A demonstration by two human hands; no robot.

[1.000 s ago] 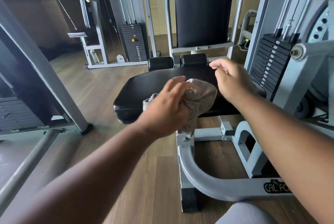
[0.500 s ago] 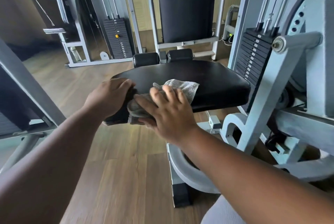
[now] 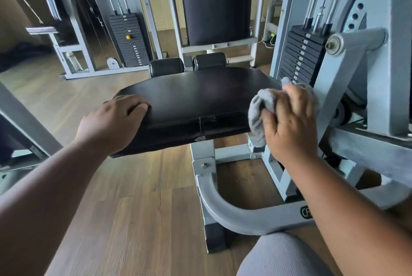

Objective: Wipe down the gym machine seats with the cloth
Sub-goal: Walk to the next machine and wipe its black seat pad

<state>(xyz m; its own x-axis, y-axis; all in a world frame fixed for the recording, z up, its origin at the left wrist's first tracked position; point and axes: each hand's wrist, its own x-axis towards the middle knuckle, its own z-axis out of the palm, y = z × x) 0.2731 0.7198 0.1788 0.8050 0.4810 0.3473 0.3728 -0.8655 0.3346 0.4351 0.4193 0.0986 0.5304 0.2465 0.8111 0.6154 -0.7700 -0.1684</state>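
I see a black padded seat [image 3: 200, 95] on a grey metal frame [image 3: 234, 213] that stands on a brown wood floor [image 3: 133, 220]. My left hand [image 3: 113, 124] rests flat on the seat's left near corner. At the seat's right edge my right hand [image 3: 289, 124] presses a bunched grey cloth [image 3: 259, 108] against the pad. Part of the cloth hangs down over the near right corner.

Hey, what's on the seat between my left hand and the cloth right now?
Nothing: in the head view the black seat pad is bare between the left hand on its left corner and the grey cloth gripped by the right hand.
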